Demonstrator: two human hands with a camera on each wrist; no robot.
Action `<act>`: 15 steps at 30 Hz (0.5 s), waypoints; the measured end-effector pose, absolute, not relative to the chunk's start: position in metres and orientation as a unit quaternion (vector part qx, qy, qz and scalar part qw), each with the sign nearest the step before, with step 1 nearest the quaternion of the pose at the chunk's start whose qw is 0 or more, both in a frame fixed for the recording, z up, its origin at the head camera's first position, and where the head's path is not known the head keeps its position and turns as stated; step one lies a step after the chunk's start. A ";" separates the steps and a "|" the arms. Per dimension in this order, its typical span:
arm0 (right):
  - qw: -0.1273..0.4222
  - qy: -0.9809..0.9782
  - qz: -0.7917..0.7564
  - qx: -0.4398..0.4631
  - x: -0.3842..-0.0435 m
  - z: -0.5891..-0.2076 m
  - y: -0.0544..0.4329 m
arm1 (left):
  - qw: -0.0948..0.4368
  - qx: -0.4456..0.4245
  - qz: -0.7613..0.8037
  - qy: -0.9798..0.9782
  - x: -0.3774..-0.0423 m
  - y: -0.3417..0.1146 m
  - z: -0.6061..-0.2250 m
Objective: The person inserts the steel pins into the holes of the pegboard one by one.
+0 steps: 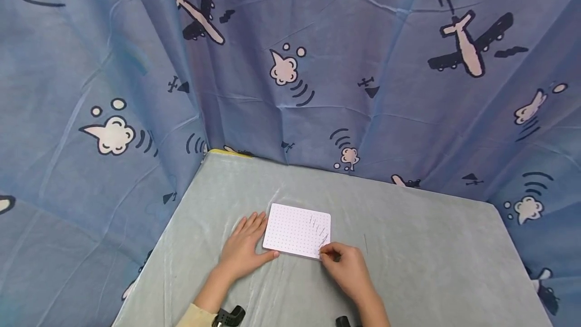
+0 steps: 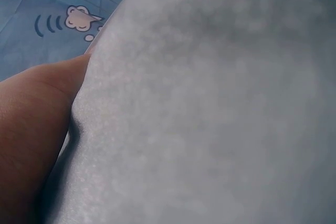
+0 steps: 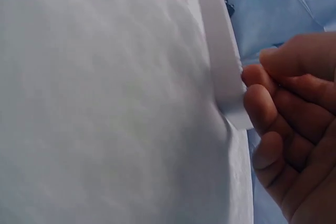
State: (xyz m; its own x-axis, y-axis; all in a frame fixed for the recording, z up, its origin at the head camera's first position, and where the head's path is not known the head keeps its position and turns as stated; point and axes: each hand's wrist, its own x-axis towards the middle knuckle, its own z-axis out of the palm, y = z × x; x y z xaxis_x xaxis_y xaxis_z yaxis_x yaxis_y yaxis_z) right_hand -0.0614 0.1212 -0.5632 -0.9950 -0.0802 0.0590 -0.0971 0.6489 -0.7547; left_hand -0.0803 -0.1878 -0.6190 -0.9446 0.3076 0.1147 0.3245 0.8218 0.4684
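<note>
A white board with a grid of small dots lies flat on the cloth-covered table. Several thin dark pins show on its right part. My left hand rests palm down at the board's left side, fingers straight, thumb reaching along its near edge. At the near right corner, my right hand has thumb and forefinger pinched together on what seems a thin pin, mostly hidden by the fingertips. In the right wrist view, the curled fingertips are right at the edge of the thick white board.
A single thin dark pin lies on the grey cloth right of the board. Blue curtains printed with planes and clouds enclose the table's back and sides. A yellow strip shows at the back left edge.
</note>
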 end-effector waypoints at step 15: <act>-0.017 -0.926 0.376 -0.026 -0.079 -0.548 0.158 | -0.003 -0.159 -0.245 -0.956 -0.080 -0.188 -0.615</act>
